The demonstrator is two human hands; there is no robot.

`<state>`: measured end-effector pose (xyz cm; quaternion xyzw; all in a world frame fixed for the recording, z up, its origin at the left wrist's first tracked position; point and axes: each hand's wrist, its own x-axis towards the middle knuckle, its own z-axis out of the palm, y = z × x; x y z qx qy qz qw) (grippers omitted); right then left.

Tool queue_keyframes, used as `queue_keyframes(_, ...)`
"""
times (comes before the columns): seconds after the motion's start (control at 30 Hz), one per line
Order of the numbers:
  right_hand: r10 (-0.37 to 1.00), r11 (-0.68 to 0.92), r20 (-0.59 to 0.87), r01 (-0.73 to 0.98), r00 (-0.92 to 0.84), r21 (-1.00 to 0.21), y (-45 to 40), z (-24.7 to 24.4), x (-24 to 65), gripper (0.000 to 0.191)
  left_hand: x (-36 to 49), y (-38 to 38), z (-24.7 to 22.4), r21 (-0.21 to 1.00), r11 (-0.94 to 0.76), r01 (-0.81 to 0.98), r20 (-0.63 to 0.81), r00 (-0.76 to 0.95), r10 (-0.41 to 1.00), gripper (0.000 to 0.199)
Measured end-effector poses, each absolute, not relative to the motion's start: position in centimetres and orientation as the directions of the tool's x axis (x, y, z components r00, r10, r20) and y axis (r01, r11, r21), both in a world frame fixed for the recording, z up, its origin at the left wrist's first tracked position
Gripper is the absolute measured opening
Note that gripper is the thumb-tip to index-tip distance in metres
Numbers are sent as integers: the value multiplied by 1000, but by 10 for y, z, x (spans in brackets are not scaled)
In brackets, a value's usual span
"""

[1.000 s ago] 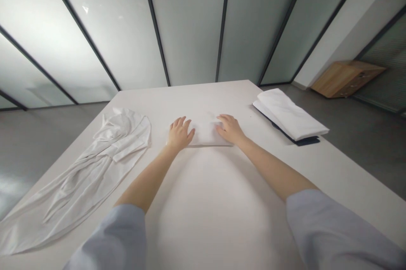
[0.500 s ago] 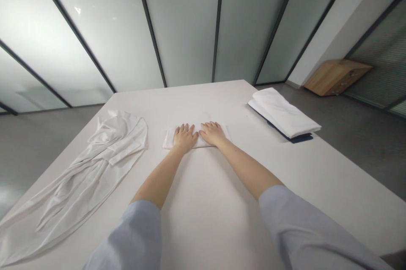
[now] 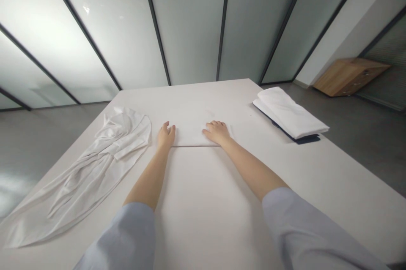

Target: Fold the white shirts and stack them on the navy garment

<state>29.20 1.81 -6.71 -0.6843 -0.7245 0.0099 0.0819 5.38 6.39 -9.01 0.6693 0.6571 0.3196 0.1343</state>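
Observation:
A folded white cloth [image 3: 189, 135] lies flat near the middle of the white table, its straight front edge facing me. My left hand [image 3: 166, 135] is at the cloth's left end, thumb and fingers apart, and partly covers that edge. Toward the cloth's right end, my right hand [image 3: 217, 132] rests palm down on top with its fingers spread. Neither hand is closed on anything. The cloth is thin and hard to tell from the tabletop.
A crumpled white cloth [image 3: 104, 162] stretches along the table's left side. On the right lies a folded white stack [image 3: 292, 113] with a dark blue piece [image 3: 306, 139] beneath. Beyond the table [image 3: 203, 219] are frosted panels [image 3: 190, 25] and a wooden cabinet [image 3: 349, 76].
My left hand has moved left, from the cloth's middle to its left end. My right hand has stayed on the right part. The view has shifted slightly.

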Motion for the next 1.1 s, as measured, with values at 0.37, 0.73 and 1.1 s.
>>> queue_keyframes(0.37, 951, -310, -48, 941, 306, -138, 17, -58, 389, 55, 51, 65, -87, 791, -62, 608, 254, -234, 939, 33)
queue_keyframes(0.73, 891, -411, -361, 826, 275, -385, 23, -42, 408, 65, 52, 67, -92, 797, -126, 591, 297, -201, 933, 26)
queue_keyframes(1.1, 896, -372, -394, 829, 203, -419, 23, -30, 405, 44, 53, 67, -90, 796, -123, 592, 291, -197, 936, 23)
